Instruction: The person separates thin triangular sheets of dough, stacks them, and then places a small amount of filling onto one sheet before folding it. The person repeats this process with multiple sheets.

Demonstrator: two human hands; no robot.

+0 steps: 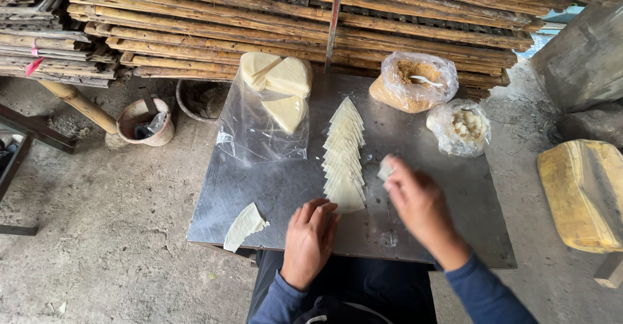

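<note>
A row of pale triangular wrappers (pixel 342 155) lies overlapped down the middle of a metal table (pixel 259 188). My left hand (pixel 310 240) rests flat on the table, fingertips at the nearest wrapper. My right hand (pixel 418 204) hovers to the right of the row and pinches a small whitish lump (pixel 385 168) between its fingers. A single folded wrapper (pixel 244 227) lies at the table's front left edge. A clear plastic sheet (pixel 259 136) at the back left carries stacks of wrappers (pixel 279 84).
A bag of brown crumbly filling with a spoon (pixel 415 81) and a bag of white chunky filling (pixel 462 128) sit at the back right. Bamboo racks (pixel 292 19) rise behind the table. A small bucket (pixel 146 121) stands on the floor left, a yellow container (pixel 584 191) right.
</note>
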